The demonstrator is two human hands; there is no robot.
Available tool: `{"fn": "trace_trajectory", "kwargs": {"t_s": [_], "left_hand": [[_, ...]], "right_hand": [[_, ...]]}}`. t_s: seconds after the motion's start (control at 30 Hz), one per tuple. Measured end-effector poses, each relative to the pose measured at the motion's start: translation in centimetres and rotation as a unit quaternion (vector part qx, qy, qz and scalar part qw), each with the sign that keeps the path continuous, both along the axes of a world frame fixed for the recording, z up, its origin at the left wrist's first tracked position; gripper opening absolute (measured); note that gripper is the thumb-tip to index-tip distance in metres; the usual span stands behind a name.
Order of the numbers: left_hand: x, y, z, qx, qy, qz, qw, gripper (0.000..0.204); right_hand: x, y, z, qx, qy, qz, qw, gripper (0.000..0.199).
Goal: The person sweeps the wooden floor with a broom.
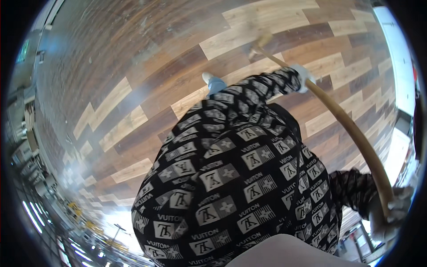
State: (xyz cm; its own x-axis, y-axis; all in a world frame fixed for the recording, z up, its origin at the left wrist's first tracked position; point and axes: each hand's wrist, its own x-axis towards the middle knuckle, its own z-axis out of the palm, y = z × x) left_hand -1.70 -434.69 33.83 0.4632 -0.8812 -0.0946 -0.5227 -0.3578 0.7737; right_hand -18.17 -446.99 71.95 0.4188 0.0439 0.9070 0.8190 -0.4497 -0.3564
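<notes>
The left hand [300, 77] and right hand [398, 208] both grip a long stick [344, 117]. Past the left hand, its blurry end is hard to see against the wood floor [169, 66].

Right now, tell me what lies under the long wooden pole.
Light and dark plank flooring shows on both sides of the pole's middle stretch. The strip directly beneath is covered, as is whatever the left hand hides.

A floor [169, 58] of light and dark brown wood-look planks spans most of the frame, pale glare at its lower left. Strip lights [33, 217] glow toward the lower left corner, near blurred yellow shapes [91, 224]; a bright white surface [396, 58] curves along the upper right edge.
</notes>
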Motion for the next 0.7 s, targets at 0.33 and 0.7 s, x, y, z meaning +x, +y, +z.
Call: {"fn": "trace_trajectory", "kwargs": {"t_s": [0.33, 0.7], "left_hand": [[9.0, 23.5, -10.2, -0.019, 0.165, 0.037, 0.985, 0.024], [-2.6, 1.1, 2.2, 0.202, 0.0, -0.209, 0.957, 0.028]], "right_hand": [[5.7, 6.8, -16.4, 0.221, 0.087, 0.186, 0.954, 0.026], [-17.5, -0.2, -8.4, 0.235, -0.01, -0.564, 0.791, 0.036]]}}
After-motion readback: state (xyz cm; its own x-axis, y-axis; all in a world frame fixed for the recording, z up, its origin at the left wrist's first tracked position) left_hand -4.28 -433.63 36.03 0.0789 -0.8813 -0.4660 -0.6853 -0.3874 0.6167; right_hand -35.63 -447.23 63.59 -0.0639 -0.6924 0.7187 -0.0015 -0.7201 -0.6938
